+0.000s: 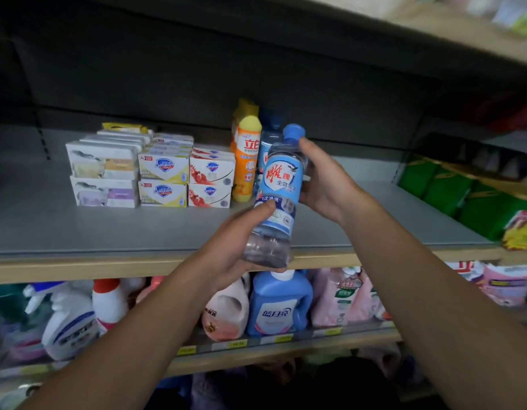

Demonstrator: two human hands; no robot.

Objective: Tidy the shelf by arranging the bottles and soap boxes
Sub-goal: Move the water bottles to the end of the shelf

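Note:
A clear bottle (278,190) with a blue cap and blue label is held in both hands above the front of the grey shelf (108,229). My left hand (232,247) grips its base, thumb on the label. My right hand (327,182) holds its neck and shoulder. Behind it an orange bottle with a yellow cap (247,161) stands upright, with another blue-capped bottle (269,137) partly hidden next to it. Stacked soap boxes (163,173) sit in rows left of the orange bottle, two high.
Green packs (451,190) fill the shelf's right end. The shelf below holds a blue detergent jug (278,306), pink refill pouches (342,297) and white spray bottles (73,318). Another shelf board (434,28) runs overhead.

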